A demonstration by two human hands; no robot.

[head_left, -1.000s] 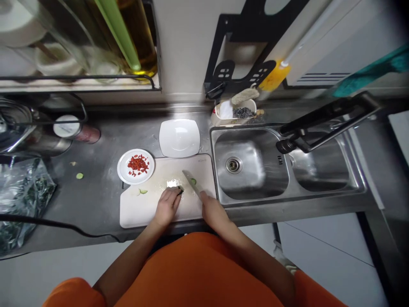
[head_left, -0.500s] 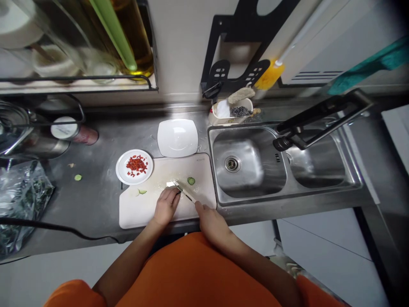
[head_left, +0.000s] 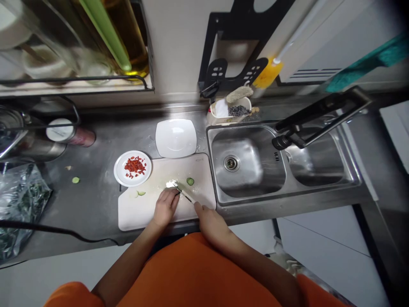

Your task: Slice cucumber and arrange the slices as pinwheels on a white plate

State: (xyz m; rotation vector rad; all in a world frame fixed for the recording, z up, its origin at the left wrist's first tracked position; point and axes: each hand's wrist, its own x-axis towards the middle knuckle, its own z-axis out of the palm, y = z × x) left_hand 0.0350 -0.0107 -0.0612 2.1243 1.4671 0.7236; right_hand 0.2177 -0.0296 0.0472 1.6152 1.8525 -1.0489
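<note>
Knife (head_left: 185, 194) is what I'm watching from my end, on the head view, the only feed I've got. The right hand (head_left: 211, 219) is closed round its handle. The left hand (head_left: 165, 207) has its fingers bunched together, pinching a small dark green piece (head_left: 178, 193) against the cutting board (head_left: 134, 215), roughly mid-board. Most of that piece is hidden under the fingers, so I can't tell how much is left or how firm the grip is.

Obvious risk: the blade sits right beside those left fingertips. If they aren't tucked back (can't see from up here), one careless stroke could nick them. The smaller the piece, the less room, I reckon. The board looks wet around the blade too, going by the shine, so the piece could skid or roll and drag the cut sideways.

Lesser stuff: a green slice (head_left: 190, 181) lies just past the blade on the sink side, and a sweep of the knife could send it toward the sink (head_left: 258, 149). One slice (head_left: 76, 180) is already lying out on the counter (head_left: 92, 200). Also not loving the round plate (head_left: 116, 175) of red bits (head_left: 135, 166) overlapping the board's corner. If the board shifts, I'd bet on a spill.
</note>
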